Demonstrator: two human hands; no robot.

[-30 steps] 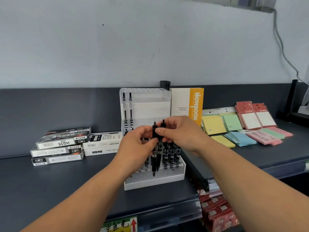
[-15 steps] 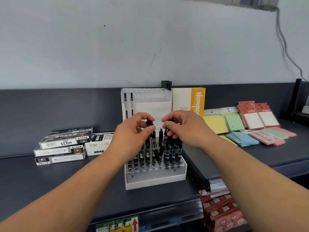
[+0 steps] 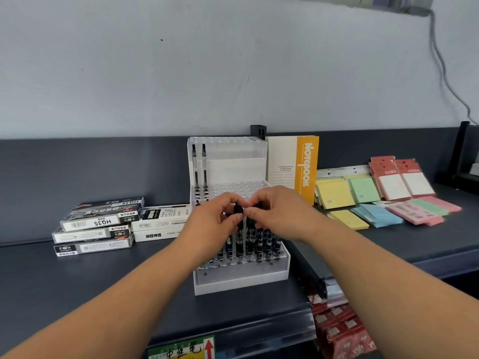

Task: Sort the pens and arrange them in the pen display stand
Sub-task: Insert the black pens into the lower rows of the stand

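Observation:
A white stepped pen display stand (image 3: pixel 241 281) sits in the middle of the dark shelf. Its front tier holds several black pens (image 3: pixel 259 244) standing upright in holes. Two more black pens (image 3: pixel 199 172) stand at the left of the higher tiers. My left hand (image 3: pixel 210 224) pinches the black top of one pen (image 3: pixel 238 211) that stands in the front tier. My right hand (image 3: pixel 280 213) is directly beside it with fingertips on the tops of the neighbouring pens. Both hands hide much of the front row.
Stacked pen boxes (image 3: pixel 101 224) lie on the shelf to the left. An orange and white notebook (image 3: pixel 298 167) stands right of the stand. Coloured sticky note pads (image 3: pixel 373 203) spread across the right shelf. Red packets (image 3: pixel 342 330) sit on the lower shelf.
A second ago both hands held a pen above the front row. It has since gone down into the stand, and the hands have closed together over the pen tops.

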